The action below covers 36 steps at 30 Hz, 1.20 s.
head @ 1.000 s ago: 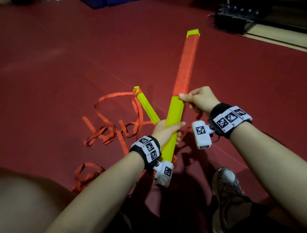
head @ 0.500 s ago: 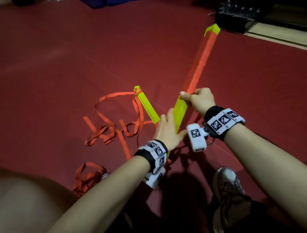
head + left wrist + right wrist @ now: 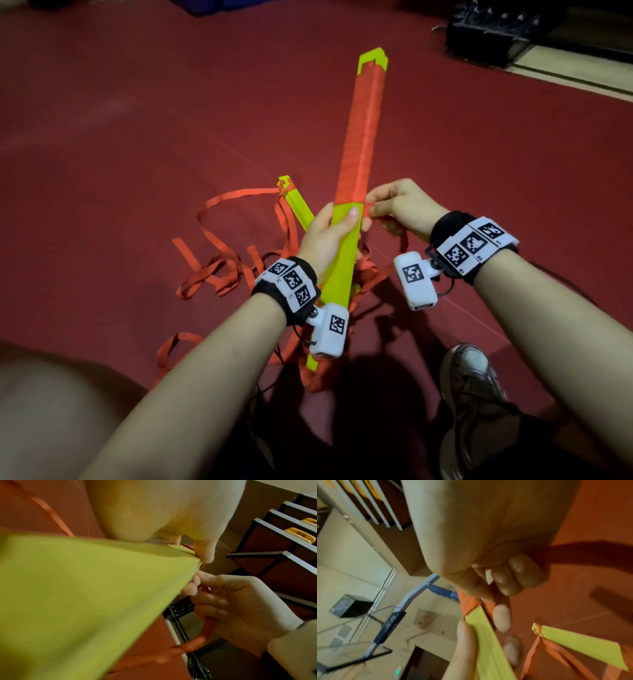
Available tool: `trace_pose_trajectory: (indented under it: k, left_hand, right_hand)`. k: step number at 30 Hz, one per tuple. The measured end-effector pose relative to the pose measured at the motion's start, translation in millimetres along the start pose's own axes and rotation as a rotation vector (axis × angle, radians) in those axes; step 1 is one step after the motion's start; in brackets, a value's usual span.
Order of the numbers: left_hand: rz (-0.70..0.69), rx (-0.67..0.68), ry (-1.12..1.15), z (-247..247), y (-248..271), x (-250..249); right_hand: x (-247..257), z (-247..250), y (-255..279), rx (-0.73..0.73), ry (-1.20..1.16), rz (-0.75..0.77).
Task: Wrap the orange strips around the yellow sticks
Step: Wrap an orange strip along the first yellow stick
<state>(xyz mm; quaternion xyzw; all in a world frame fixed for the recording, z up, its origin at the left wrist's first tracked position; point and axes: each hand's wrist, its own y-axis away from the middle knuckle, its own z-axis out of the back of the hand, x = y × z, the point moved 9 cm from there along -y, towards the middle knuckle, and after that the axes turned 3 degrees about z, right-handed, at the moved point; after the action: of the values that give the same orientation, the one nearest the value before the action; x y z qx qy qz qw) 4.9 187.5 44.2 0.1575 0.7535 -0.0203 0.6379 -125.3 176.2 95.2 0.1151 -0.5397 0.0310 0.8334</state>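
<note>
A long yellow stick point(image 3: 342, 253) stands tilted before me, its upper half wound in orange strip point(image 3: 361, 137) up to a bare yellow tip. My left hand point(image 3: 329, 233) grips the bare yellow part just below the wrapping, thumb on the front face. My right hand point(image 3: 394, 209) pinches the loose orange strip at the stick's right edge, right beside the wrap's lower end. In the left wrist view the stick point(image 3: 85, 595) fills the frame and the right hand point(image 3: 236, 601) holds the strip point(image 3: 207, 628). A second yellow stick point(image 3: 298, 205) lies on the floor behind.
Loose orange strip point(image 3: 219, 270) lies in loops on the red floor point(image 3: 137, 120) to the left and under the stick. My shoe point(image 3: 469, 377) is at lower right, my knee at lower left. A dark crate point(image 3: 489, 31) stands at the far right.
The stick has swung back from leaning right to a steeper pose, nearer the camera. My left hand slid up to just below the wrap. The right hand now pinches the strip at the stick's right edge.
</note>
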Motion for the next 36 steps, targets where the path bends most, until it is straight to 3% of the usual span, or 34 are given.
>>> trace_pose_trajectory:
  k: [6, 8, 11, 17, 19, 22, 25, 27, 29, 32, 34, 36]
  left_hand:
    - [-0.060, -0.120, -0.144, 20, -1, -4]
    - [-0.101, -0.124, -0.217, 16, 0, -10]
    - [-0.150, -0.114, -0.321, 5, 0, -13]
    - [-0.195, -0.162, -0.328, 10, -2, -20]
    - [-0.186, -0.217, -0.272, 24, -6, -21]
    - [-0.153, -0.285, -0.205, 43, -8, -23]
    - [-0.148, -0.325, -0.171, 57, -7, -26]
    - [-0.165, -0.331, -0.175, 61, -7, -26]
    - [-0.152, -0.298, -0.167, 60, -7, -21]
    - [-0.114, -0.270, -0.189, 56, -7, -12]
    - [-0.079, -0.254, -0.207, 54, -7, -5]
    - [-0.052, -0.221, -0.225, 55, -16, 13]
  right_hand:
    - [9, 51, 9, -0.417, 0.755, -0.102]
    - [8, 52, 12, -0.457, 0.900, -0.123]
    - [-4, 56, 13, -0.471, 0.922, -0.166]
    - [-30, 68, 2, -0.372, 0.285, -0.194]
    - [-31, 64, -3, -0.256, 0.347, -0.195]
    - [-54, 51, -8, -0.041, 0.654, -0.265]
    - [-97, 58, -1, -0.022, 0.870, -0.451]
    - [-122, 67, 2, -0.132, 0.736, -0.522]
    - [-130, 64, 5, -0.248, 0.274, -0.511]
    - [-106, 74, -2, -0.508, -0.360, -0.336]
    - [-76, 99, -7, -0.704, -0.407, -0.179]
    - [-45, 111, -9, -0.762, -0.404, -0.071]
